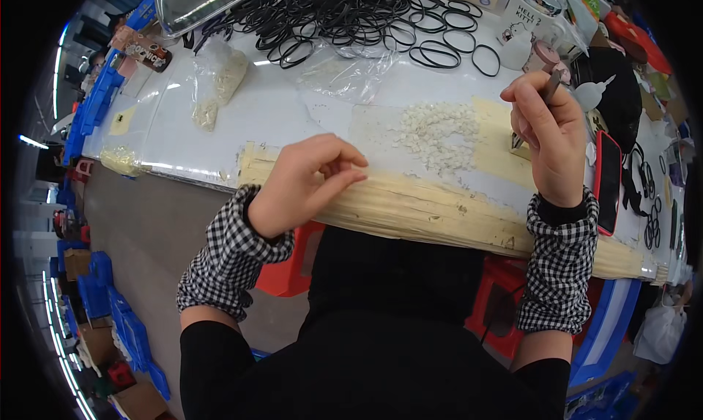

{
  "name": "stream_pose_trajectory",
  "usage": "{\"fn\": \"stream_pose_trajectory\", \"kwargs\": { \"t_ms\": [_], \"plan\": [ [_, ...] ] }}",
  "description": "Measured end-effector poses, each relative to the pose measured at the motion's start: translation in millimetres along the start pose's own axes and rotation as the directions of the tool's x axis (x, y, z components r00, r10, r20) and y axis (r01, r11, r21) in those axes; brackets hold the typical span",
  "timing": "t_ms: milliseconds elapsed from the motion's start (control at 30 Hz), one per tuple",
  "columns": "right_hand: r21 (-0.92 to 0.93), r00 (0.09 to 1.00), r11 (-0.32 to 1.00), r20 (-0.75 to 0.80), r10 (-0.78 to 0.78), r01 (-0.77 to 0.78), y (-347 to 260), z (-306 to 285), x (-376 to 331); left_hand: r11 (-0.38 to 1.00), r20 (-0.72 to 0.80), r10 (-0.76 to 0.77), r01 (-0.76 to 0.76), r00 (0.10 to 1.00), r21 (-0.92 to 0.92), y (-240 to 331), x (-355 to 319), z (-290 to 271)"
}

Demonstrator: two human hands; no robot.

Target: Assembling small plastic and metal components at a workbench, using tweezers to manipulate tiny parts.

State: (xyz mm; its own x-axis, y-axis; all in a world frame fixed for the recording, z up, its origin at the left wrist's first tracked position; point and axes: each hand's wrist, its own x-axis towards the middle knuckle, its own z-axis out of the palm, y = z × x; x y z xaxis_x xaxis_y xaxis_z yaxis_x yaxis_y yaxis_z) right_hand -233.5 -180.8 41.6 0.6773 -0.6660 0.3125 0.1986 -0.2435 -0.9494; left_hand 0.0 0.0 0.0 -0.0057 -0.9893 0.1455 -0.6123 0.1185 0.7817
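My left hand (304, 182) hovers over the taped front edge of the table, with its thumb and index finger drawn close in a pinch. Whatever may be between those fingertips is too small to make out. On the right, my right hand (545, 131) is closed around slim dark metal tweezers (553, 85), whose upper end sticks out above the fingers and whose tip points down. Between the hands, many small whitish flat pieces (439, 133) lie loosely spread on the white table (293, 109), beside a yellowish taped patch (496, 142).
Black rubber rings (329, 13) are heaped at the back, with a clear plastic bag (344, 76) before them. Another bag of pale pieces (228, 76) lies left. A red-edged phone (608, 182), squeeze bottle (592, 94) and white canister (531, 13) stand or lie right.
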Motion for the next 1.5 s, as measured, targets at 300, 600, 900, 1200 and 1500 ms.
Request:
{"fn": "stream_pose_trajectory", "kwargs": {
  "t_ms": [300, 600, 900, 1200, 1500],
  "plan": [
    [-0.219, 0.994, 0.969, 0.033, -0.108, 0.113, -33, 15, -3, 0.988, 0.040, 0.097, -0.101, 0.994, 0.121, -35, 66, 14],
    [-0.281, 0.997, 0.957, 0.067, -0.049, 0.066, -18, 25, 16, 0.970, 0.136, 0.184, -0.202, 0.973, 0.136, -27, 80, 13],
    [-0.297, 0.996, 0.955, 0.076, 0.043, -0.019, -1, 31, 20, 0.616, 0.174, 0.438, -0.436, 0.882, 0.656, -21, 70, 29],
    [-0.280, 0.979, 0.950, 0.104, 0.174, -0.139, 7, 33, 14, 0.970, 0.048, 0.171, -0.176, 0.984, 0.165, -25, 80, 15],
    [-0.240, 0.986, 0.962, 0.074, 0.150, -0.129, 7, 27, 16, 0.993, 0.029, 0.107, -0.109, 0.994, 0.056, -24, 72, 7]
  ]
}}
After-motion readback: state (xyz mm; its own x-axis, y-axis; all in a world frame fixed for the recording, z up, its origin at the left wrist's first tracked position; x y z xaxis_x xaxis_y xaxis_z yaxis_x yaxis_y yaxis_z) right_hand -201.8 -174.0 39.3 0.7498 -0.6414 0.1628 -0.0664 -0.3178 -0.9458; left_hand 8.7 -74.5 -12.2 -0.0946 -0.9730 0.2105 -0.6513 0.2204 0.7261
